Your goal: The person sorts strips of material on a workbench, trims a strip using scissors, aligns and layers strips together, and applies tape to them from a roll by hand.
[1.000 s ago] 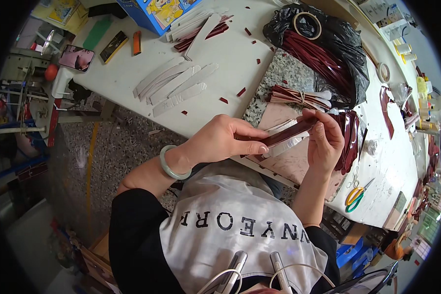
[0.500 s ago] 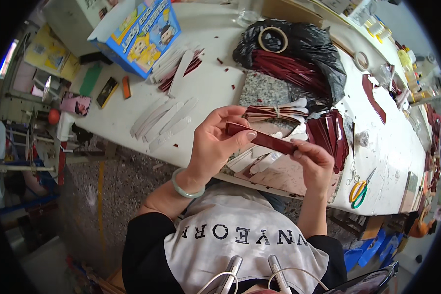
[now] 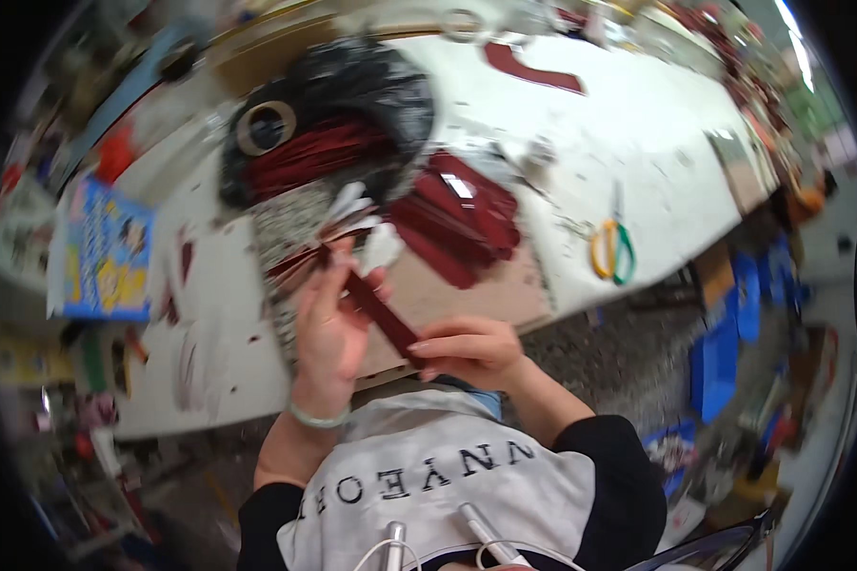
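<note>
Both my hands hold one dark red, flat, glossy strip point(image 3: 383, 311) above the near edge of the table. Its far end is gripped between the thumb and fingers of my left hand point(image 3: 331, 328). My right hand point(image 3: 471, 346) pinches the near end with fingertips and thumb. Just beyond lies a fanned stack of dark red strips point(image 3: 457, 219) on a pinkish board point(image 3: 505, 303). Pale-ended strips point(image 3: 350, 211) lie past my left fingertips, partly hidden and blurred. A speckled stone slab point(image 3: 295, 214) sits beside them.
A black plastic bag point(image 3: 405, 90) holds more red strips point(image 3: 319, 152), with a tape roll point(image 3: 267, 128) on it. Scissors point(image 3: 614, 252) with yellow and green handles lie right. A blue box point(image 3: 105, 252) stands left. A curved red piece point(image 3: 533, 71) lies far back.
The view has turned, so the table's things appear shifted left and rotated, with motion blur. The strip stays in both hands and now slopes more steeply down toward my right hand.
</note>
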### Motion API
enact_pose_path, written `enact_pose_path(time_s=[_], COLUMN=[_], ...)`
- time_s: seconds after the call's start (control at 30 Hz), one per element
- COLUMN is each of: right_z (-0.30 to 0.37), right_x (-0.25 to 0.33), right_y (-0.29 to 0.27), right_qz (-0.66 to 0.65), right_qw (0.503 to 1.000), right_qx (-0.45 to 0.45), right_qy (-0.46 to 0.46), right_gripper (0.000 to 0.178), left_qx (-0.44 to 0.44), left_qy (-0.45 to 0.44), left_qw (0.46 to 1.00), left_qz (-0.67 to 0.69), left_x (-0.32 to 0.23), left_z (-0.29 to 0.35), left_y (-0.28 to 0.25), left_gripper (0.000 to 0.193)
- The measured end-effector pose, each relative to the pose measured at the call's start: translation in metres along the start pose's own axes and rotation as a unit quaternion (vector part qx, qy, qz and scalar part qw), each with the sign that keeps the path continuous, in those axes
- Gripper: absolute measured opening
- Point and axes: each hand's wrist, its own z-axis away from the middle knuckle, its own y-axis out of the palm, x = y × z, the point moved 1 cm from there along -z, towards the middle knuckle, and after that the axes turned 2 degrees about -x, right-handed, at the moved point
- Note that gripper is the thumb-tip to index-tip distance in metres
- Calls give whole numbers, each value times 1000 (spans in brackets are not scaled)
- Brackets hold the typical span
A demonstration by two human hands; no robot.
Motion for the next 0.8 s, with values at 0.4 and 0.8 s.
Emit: enact_pose_path(time_s=[0.4,0.8], right_z=[39,74], right_x=[0,-59], right_y=[-55,-262], right_qz=[25,530], right_qw=[996,714], right_qx=[-80,-138], right_qy=[33,436], right_gripper=[29,77], left_qx=[52,229], left_qy=[-112,-196], left_qw=[992,913], left_qz=[6,-274], left_x=[63,74], left_z=[-21,12], left_y=[66,87], left_gripper=[29,30])
